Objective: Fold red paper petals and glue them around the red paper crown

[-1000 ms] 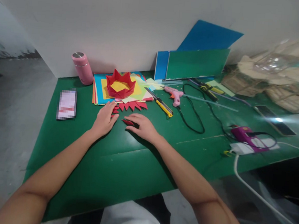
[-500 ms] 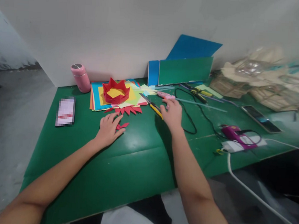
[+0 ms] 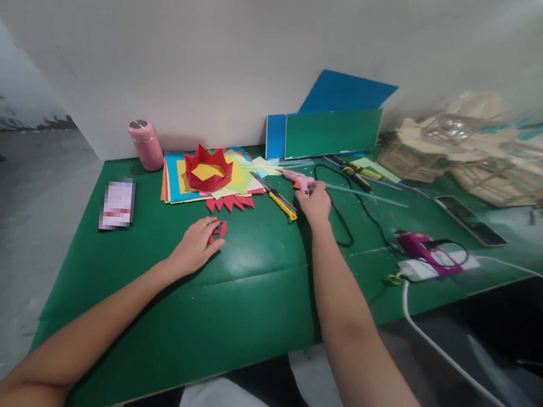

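Observation:
My left hand (image 3: 196,246) rests on the green table (image 3: 246,289), its fingers curled over a small red folded paper piece (image 3: 219,230). Farther back and to the right, my right hand (image 3: 316,201) closes on the handle of a pink glue gun (image 3: 298,178). A yellow utility knife (image 3: 279,199) lies just left of that hand. Behind the left hand a red paper crown (image 3: 207,168) sits on a stack of coloured paper sheets (image 3: 179,180), with a row of red paper points (image 3: 230,201) at its front edge.
A pink bottle (image 3: 146,145) and a phone (image 3: 117,204) are at the left. Green and blue boards (image 3: 331,130) lean on the wall. A black cord (image 3: 346,215), a purple tool on a power strip (image 3: 430,253), another phone (image 3: 468,219) and wooden pieces (image 3: 482,157) fill the right.
My right hand left the red paper piece near the left hand and reached back right to the pink glue gun. The left hand stayed on the red piece.

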